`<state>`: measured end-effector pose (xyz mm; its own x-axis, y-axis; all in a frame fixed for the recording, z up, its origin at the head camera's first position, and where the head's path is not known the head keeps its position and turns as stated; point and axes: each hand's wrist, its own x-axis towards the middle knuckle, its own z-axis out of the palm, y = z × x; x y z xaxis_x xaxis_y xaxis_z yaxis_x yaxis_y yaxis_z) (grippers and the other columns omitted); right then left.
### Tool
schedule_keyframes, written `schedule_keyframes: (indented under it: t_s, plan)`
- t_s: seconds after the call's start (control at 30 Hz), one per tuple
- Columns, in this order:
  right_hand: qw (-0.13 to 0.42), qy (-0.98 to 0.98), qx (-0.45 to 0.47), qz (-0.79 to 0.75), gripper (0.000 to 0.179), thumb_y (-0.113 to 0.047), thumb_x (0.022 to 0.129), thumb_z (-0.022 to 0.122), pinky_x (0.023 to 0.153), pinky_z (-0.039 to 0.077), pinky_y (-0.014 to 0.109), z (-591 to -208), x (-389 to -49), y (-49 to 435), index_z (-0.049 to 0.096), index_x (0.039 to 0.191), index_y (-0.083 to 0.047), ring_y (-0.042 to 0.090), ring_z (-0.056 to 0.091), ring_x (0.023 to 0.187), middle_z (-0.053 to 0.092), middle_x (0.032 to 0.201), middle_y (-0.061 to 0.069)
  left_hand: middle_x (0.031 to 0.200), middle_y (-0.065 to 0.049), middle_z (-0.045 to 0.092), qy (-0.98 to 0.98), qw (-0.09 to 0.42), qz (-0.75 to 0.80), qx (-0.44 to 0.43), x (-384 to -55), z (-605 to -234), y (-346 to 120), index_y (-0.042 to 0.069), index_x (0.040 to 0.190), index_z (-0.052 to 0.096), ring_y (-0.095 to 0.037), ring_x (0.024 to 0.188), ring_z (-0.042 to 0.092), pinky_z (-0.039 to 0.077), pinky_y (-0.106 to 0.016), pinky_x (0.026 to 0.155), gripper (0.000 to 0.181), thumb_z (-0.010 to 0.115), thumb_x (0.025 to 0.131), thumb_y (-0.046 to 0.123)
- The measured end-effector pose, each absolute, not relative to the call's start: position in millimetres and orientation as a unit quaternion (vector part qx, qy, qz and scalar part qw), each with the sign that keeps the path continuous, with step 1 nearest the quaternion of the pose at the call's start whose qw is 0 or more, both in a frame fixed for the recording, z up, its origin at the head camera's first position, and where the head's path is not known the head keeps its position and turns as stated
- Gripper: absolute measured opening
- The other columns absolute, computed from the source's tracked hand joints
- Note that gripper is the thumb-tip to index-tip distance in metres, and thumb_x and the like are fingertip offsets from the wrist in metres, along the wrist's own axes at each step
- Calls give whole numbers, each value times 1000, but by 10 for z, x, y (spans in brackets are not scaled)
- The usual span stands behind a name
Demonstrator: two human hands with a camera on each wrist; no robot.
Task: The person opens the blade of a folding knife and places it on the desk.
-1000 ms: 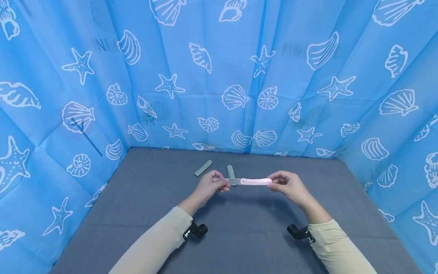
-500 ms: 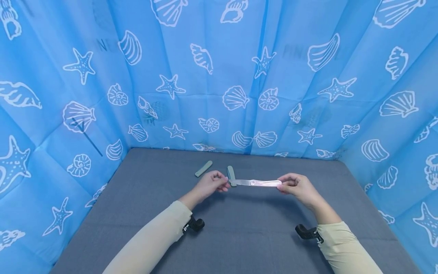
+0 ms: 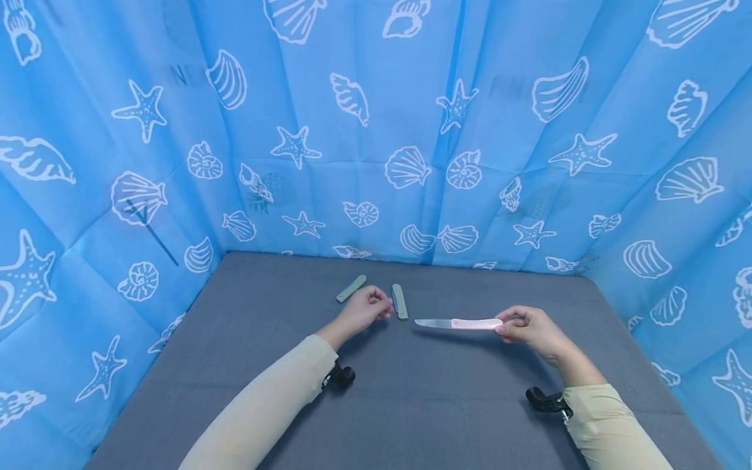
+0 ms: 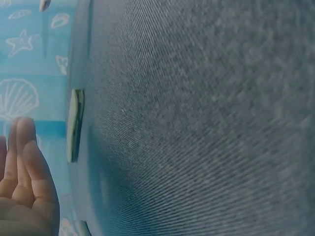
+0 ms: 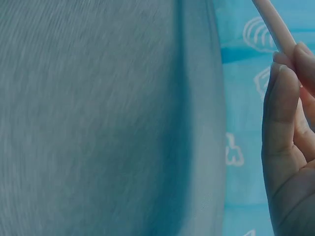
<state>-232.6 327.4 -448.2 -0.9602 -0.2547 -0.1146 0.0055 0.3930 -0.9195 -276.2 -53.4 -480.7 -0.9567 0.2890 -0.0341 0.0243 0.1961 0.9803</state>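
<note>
A folding knife with a pink handle [image 3: 474, 324] has its silver blade [image 3: 433, 323] unfolded, pointing left above the table. My right hand [image 3: 531, 331] pinches the handle's end between thumb and fingers; the right wrist view shows the pink handle [image 5: 276, 27] at the fingertips. My left hand [image 3: 365, 308] holds nothing, its fingers loosely bent, apart from the blade tip. Just right of it, a green folded knife [image 3: 399, 301] lies on the table. Another green folded knife [image 3: 352, 288] lies behind the left hand. One green knife [image 4: 75, 125] also shows in the left wrist view.
A grey cloth-covered table [image 3: 411, 405] stretches beneath both hands. Blue curtains [image 3: 376, 130] with white shell and starfish prints stand along its back and sides. Black wrist mounts [image 3: 546, 401] stick out from the sleeves.
My left hand has let go of the blade. The right hand has carried the pink knife to the right and slightly nearer. The green knife in the middle is now uncovered.
</note>
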Motion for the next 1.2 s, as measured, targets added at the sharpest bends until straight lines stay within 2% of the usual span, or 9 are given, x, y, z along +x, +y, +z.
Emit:
schedule_keyframes:
  t_s: [0.2,0.57,0.73,0.97,1.2]
  plan:
    - [144,826,-77,-540,37,1,92,69,71,59,31,-4563,-2379,3374,53,118,22,11,69,78,73,92,15,90,-3,70,814,78,568,98,-2844,-4873,-515,8,99,61,-20,85,70,53,-31,70,14,60,102,21]
    - [188,852,-52,-486,34,-5,93,70,70,59,31,-4605,-2397,3584,57,117,16,14,69,79,72,90,13,83,-2,64,853,59,511,87,-2904,-4842,-462,12,97,61,-18,76,64,47,-31,63,14,61,101,25]
    - [203,872,-43,-443,30,-4,93,70,66,58,30,-4578,-2405,3634,60,115,14,12,66,75,72,86,11,85,-4,64,864,55,497,68,-2936,-4836,-428,10,101,62,-17,76,61,49,-34,69,14,62,100,24]
    - [222,887,-31,-404,25,-5,93,70,61,56,29,-4541,-2415,3676,64,112,10,14,62,70,67,78,4,105,-5,71,891,63,447,50,-3045,-4906,-314,10,123,60,-20,94,66,53,-39,84,30,62,99,28]
    - [231,888,-33,-395,25,-6,94,69,60,55,30,-4545,-2416,3695,65,113,8,15,60,69,64,77,4,109,-9,66,914,78,397,37,-3086,-4834,-209,6,131,53,-24,98,64,51,-41,86,45,65,97,32]
